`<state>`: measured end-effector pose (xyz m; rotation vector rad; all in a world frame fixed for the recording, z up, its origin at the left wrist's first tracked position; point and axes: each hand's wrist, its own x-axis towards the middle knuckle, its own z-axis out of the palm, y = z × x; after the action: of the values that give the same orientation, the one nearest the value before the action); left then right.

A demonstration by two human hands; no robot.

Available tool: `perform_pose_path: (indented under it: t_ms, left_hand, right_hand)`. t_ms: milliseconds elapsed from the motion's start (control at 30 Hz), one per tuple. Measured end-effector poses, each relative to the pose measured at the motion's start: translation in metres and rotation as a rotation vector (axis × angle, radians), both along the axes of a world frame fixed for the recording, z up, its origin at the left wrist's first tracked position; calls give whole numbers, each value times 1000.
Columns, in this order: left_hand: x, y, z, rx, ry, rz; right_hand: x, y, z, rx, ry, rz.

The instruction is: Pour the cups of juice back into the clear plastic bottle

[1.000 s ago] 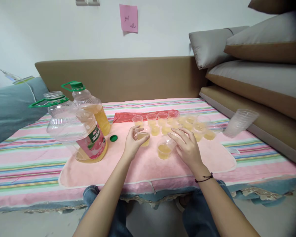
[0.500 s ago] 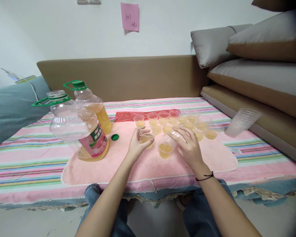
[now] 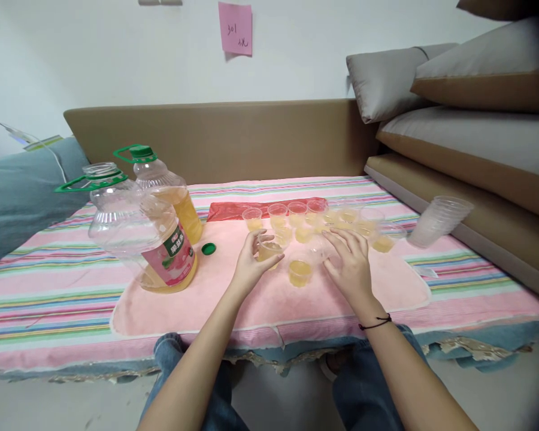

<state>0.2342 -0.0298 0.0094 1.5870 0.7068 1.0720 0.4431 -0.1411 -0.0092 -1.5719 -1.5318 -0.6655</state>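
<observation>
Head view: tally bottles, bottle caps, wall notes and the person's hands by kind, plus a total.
Bottles: 2 (open bottle, capped bottle)
Bottle caps: 2 (loose cap, fitted cap)
Wall notes: 1 (pink note)
Hands: 2 (left hand, right hand)
Total: 7

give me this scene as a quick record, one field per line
left hand: curled around a left cup of yellow drink
right hand: on a clear cup, contents unclear
front cup: yellow drink inside, between the hands
front bottle: uncapped, partly filled
rear bottle: green cap on
loose cap: green, beside front bottle
cup stack: tilted, near cushions
</observation>
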Motion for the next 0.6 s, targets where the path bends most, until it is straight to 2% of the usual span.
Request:
perform_pose_path:
  t_ms: [333, 600]
  left_hand:
    - [1, 0, 0, 16, 12, 0]
    - [1, 0, -1, 35, 9, -3]
  right_hand:
    - [6, -4, 0, 16, 2, -14]
    - [-3, 0, 16, 34, -282, 143]
